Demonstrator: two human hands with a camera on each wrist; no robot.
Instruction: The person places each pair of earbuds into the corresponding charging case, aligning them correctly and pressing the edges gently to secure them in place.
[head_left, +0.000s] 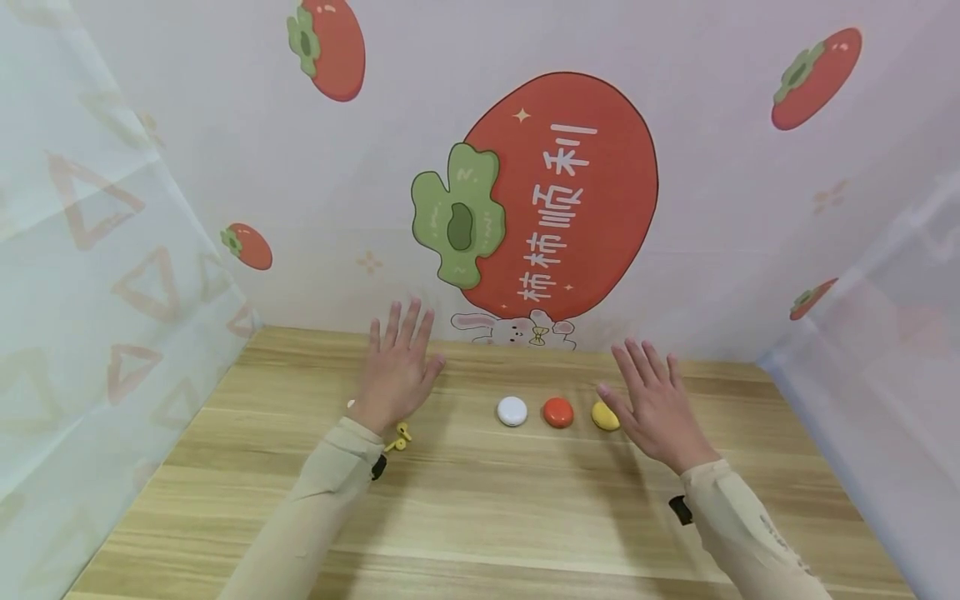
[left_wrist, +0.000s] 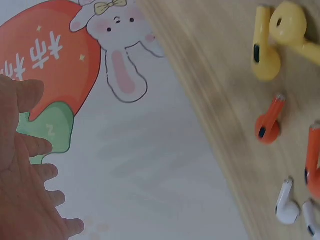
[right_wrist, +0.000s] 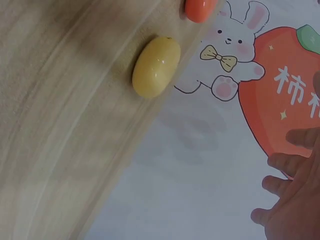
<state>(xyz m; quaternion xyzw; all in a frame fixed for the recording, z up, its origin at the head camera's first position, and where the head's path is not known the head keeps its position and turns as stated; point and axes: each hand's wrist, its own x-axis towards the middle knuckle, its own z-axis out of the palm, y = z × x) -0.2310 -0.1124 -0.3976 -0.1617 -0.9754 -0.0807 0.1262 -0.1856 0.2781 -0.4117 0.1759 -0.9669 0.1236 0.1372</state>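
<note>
Centrally on the wooden bench (head_left: 487, 508), the white case (head_left: 512, 411), the red case (head_left: 558, 412) and the yellow case (head_left: 603, 417) lie in a row, well apart from the yellow earbuds (left_wrist: 266, 60), red earbuds (left_wrist: 267, 129) and white earbuds (left_wrist: 287, 212) to their left. The left hand (head_left: 393, 375) is nearest the earbuds and the right hand (head_left: 656, 408) nearest the yellow case; the two are well apart, fingers extended, neither gripping anything.

Handling, as judged from appearance: each case seems light and rigid, its glossy, curved shell liable to skid or rock under one-sided pressure. Thumb and fingertips are best set on opposite sides at the widest girth, low enough not to slide off the domed top. The earbuds appear lighter still, hard and smooth, and are easily flicked away. A fingertip pinch on the straight stem offers the surest hold; the rounded head, with its dark patch, gives less purchase and is perhaps the more delicate part.
</note>
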